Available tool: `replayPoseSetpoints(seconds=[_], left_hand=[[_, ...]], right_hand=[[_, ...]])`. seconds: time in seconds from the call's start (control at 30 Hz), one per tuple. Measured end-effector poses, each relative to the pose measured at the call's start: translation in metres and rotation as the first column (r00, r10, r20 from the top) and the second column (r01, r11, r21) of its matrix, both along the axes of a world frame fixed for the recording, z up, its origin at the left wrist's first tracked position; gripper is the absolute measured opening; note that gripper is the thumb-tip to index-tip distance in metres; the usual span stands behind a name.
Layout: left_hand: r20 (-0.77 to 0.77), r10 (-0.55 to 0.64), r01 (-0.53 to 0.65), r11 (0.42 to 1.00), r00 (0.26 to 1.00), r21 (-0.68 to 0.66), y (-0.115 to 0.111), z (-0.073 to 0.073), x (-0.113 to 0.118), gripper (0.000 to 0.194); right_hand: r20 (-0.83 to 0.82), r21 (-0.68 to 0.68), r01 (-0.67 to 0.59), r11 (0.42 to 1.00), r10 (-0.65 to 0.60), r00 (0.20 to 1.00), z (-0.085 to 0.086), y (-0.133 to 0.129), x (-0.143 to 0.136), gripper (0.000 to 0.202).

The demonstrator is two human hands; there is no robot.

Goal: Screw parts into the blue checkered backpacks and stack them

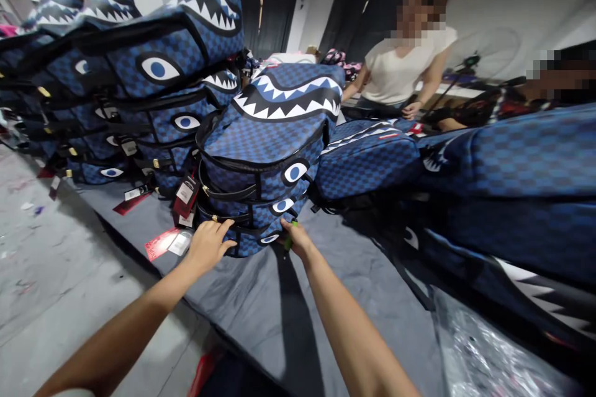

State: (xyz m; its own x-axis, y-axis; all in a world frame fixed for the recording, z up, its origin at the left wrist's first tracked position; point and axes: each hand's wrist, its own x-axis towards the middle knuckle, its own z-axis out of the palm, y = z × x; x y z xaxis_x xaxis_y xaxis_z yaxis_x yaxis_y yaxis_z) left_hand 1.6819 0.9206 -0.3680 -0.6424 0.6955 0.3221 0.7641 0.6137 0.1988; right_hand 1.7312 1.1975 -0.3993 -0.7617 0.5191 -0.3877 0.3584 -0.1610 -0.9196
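A stack of blue-and-black checkered backpacks (261, 142) with shark teeth and eye prints stands before me on a grey-covered table (242, 304). My left hand (210, 245) grips the lower left side of the bottom backpack (251, 245), close to a gold zipper pull (215, 218). At the other side, my right hand (297, 239) is closed around a small green object (290, 236), its thumb against the bottom backpack. Most of that object is hidden by the hand, so its kind is unclear. Red and white tags (168, 243) lie beside my left hand.
More stacked backpacks (158, 68) line the left side of the table. Others (521, 161) are piled at the right, above clear plastic bags (493, 353). Across the table stands a person in a white top (400, 71); another person is partly visible farther right. A fan (484, 62) stands behind.
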Motion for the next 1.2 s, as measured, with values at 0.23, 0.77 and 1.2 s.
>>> replayPoseSetpoints(seconds=[0.23, 0.77, 1.2], left_hand=[[0.121, 0.035, -0.028, 0.998, 0.992, -0.061, 0.013, -0.009, 0.02, 0.021], [-0.262, 0.093, -0.12, 0.989, 0.96, -0.086, -0.091, 0.023, 0.13, 0.018], [-0.404, 0.156, -0.218, 0.97, 0.901, -0.111, 0.075, 0.216, 0.1, 0.101]], right_hand=[[0.03, -0.062, 0.06, 0.996, -0.058, 0.998, 0.004, -0.031, -0.002, 0.03], [0.104, 0.025, -0.23, 0.973, 0.227, 0.968, -0.022, -0.11, 0.076, 0.046], [0.433, 0.901, -0.361, 0.242, -0.552, 0.713, -0.017, 0.044, 0.355, 0.045]])
